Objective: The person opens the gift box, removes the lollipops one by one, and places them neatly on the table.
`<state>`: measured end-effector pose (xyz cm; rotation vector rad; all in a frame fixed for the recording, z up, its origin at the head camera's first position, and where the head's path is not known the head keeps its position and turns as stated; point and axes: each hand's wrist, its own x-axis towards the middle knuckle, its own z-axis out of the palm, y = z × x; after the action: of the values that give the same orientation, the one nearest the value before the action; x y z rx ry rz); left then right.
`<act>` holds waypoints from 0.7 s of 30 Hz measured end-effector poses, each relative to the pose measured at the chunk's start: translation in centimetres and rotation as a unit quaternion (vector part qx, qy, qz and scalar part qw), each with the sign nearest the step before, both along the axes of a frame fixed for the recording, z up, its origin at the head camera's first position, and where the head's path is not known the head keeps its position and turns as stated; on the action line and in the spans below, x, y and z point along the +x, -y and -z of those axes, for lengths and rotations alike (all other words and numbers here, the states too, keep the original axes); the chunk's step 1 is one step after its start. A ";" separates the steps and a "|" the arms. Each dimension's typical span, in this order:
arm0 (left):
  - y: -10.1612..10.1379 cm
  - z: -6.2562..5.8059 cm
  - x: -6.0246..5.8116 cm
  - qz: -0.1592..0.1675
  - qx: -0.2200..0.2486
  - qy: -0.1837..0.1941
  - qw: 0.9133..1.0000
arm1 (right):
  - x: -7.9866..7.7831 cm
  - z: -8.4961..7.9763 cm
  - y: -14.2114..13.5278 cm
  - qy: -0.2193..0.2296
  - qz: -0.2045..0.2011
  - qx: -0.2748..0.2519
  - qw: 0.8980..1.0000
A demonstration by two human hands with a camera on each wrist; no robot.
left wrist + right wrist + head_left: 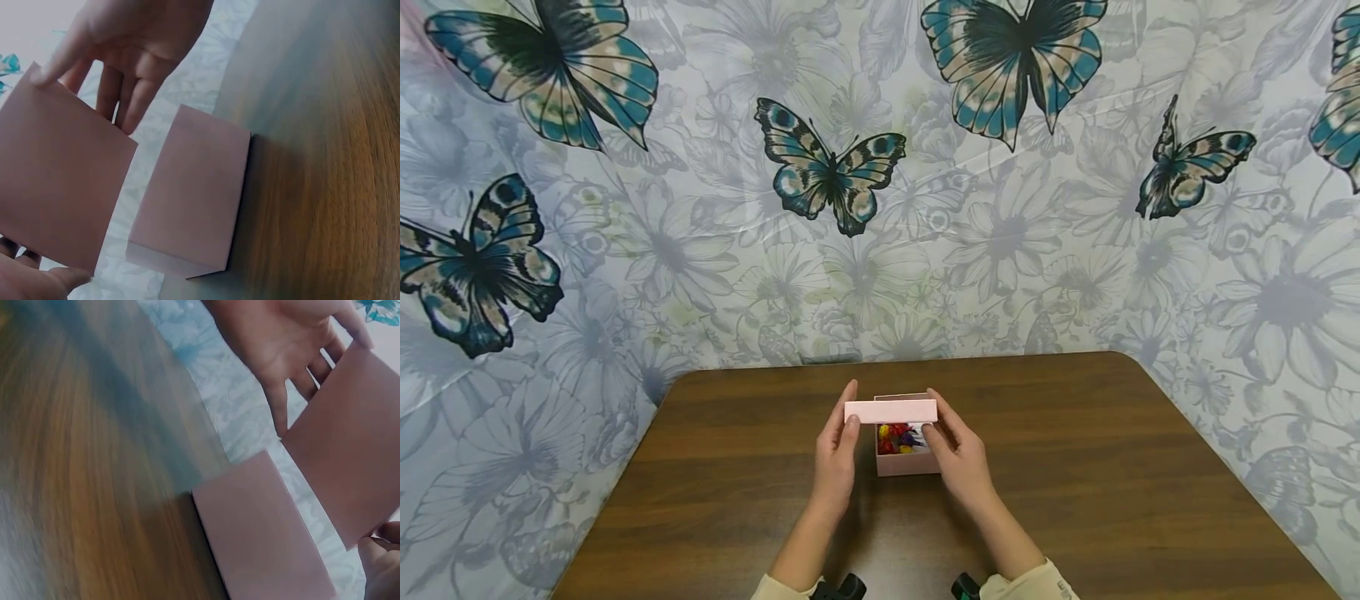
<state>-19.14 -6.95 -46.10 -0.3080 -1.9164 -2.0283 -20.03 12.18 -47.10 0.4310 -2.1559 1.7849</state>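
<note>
A pink box lid (pixel 891 412) is held up level between both hands, above the back part of an open pink box (pixel 908 464). My left hand (pixel 835 462) grips the lid's left end, thumb on the near side. At the right end, my right hand (pixel 958 462) holds it the same way. Small red, yellow and purple pieces (pixel 895 439) show inside the box, with something white beside them; their kind is too small to tell. In the left wrist view the lid (pixel 62 169) appears as a flat square, apart from the box (pixel 190 194).
The box stands on a brown wooden table (pixel 715 500) with rounded far corners. Behind the table hangs a pale floral cloth (pixel 1000 250) printed with blue butterflies. Dark wrist devices (pixel 842 587) sit at the beige sleeves (pixel 1030 583).
</note>
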 end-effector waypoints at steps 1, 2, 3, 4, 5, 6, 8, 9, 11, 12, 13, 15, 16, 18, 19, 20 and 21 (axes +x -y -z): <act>0.1 0.0 0.1 -0.004 -0.001 -0.005 1.000 | 0.1 0.0 0.2 0.000 -0.011 -0.003 1.000; 0.2 0.1 0.1 -0.008 -0.001 -0.010 1.000 | 0.2 0.0 0.4 0.000 -0.021 -0.006 1.000; 0.2 0.2 0.2 -0.013 0.000 -0.012 1.000 | 0.3 0.0 0.6 0.000 -0.028 -0.008 1.000; 0.3 0.2 0.3 -0.017 0.000 -0.013 1.000 | 0.4 0.1 0.8 -0.001 -0.031 -0.010 0.999; 0.4 0.2 0.3 -0.020 0.000 -0.013 1.000 | 0.5 0.1 1.0 -0.001 -0.030 -0.012 0.999; 0.5 0.3 0.4 -0.021 0.000 -0.012 1.000 | 0.6 0.1 1.2 0.000 -0.029 -0.015 0.999; 0.6 0.5 0.5 -0.025 0.000 -0.009 1.000 | 0.6 0.1 1.6 0.002 -0.029 -0.026 0.999; 0.7 0.6 0.5 -0.027 -0.002 -0.008 1.000 | 0.7 0.1 1.7 0.001 -0.031 -0.031 0.999; 1.0 0.7 0.6 -0.029 -0.003 -0.006 1.000 | 0.7 0.1 2.1 -0.004 -0.038 -0.039 0.999; 1.2 0.7 0.6 -0.029 -0.004 -0.005 1.000 | 0.7 0.1 2.3 -0.007 -0.043 -0.044 0.998; 1.3 0.7 0.7 -0.028 -0.005 -0.004 1.000 | 0.7 0.1 2.4 -0.009 -0.047 -0.046 0.998; 1.7 0.8 0.8 -0.024 -0.003 0.000 1.000 | 0.7 0.2 2.7 -0.011 -0.056 -0.048 0.997; 1.9 0.8 0.9 -0.022 0.001 0.002 1.000 | 0.8 0.2 2.9 -0.009 -0.061 -0.050 0.997; 2.2 0.8 1.1 -0.014 0.016 0.008 1.000 | 0.9 0.2 3.2 -0.005 -0.074 -0.055 0.996; 2.4 0.8 1.2 -0.009 0.026 0.011 1.000 | 0.9 0.3 3.4 -0.003 -0.080 -0.058 0.995; 2.6 0.8 1.2 -0.008 0.035 0.013 0.999 | 1.0 0.2 3.6 -0.002 -0.088 -0.060 0.994; 2.7 0.8 1.3 -0.005 0.043 0.014 0.999 | 1.1 0.2 3.7 -0.004 -0.096 -0.062 0.993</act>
<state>-17.81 -9.69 -46.89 -0.2491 -1.8370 -2.1118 -18.98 8.46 -47.33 0.6304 -2.0432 2.0029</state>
